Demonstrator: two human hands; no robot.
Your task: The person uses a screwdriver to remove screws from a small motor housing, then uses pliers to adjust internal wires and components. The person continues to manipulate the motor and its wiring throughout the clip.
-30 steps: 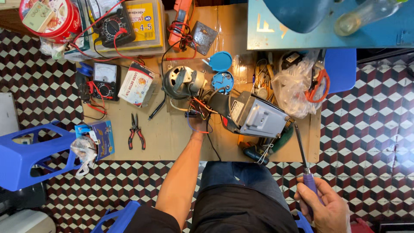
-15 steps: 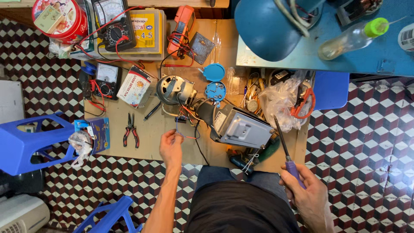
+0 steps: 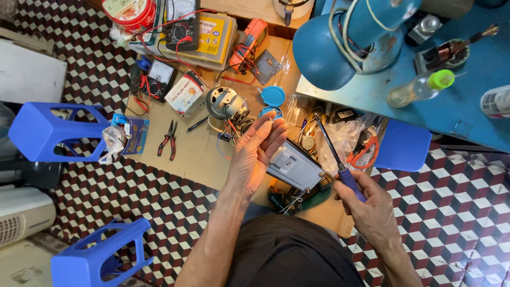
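right hand has its grip wrapped on a purple-handled screwdriver, tip raised off the work. left hand is spread flat, pinching nothing, beside the grey box on the surface. box looks mid-repair, wires exposed; round motor lies beyond.

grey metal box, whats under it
Under the grey metal box a green board and black parts with wires stick out at its near edge, on the brown board. Anything further under is covered.
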